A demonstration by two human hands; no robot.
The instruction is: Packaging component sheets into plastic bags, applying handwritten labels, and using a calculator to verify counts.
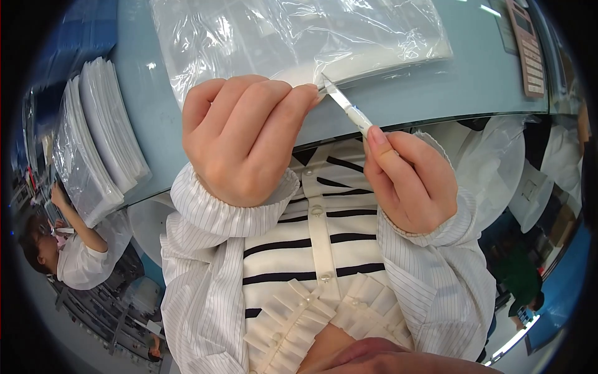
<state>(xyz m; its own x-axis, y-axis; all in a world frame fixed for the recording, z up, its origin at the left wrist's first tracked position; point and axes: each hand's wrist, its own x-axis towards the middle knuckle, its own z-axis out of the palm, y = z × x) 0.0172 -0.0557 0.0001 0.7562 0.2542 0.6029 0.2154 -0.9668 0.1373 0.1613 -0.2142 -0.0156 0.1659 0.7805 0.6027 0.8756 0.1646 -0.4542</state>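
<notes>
My right hand (pixel 408 177) grips a slim, pale-handled craft knife (pixel 352 112) between thumb and fingers. Its pointed blade reaches up and left to the near edge of a stack of clear plastic sheets (pixel 299 37) on the table. Close beside the blade, my left hand (pixel 243 134) is closed, thumb and index finger pinched together at that edge. Something small and thin shows at the left fingertips, too little of it to name. The left palm is turned away and hidden.
The stack rests on a glass-topped, pale blue table (pixel 398 100). White plastic-wrapped sheet bundles (pixel 103 131) stand at the left, a pink calculator (pixel 526 47) at the far right. Beyond the table's right side lie white plastic bags (pixel 489 162). Another person (pixel 84 249) works at left.
</notes>
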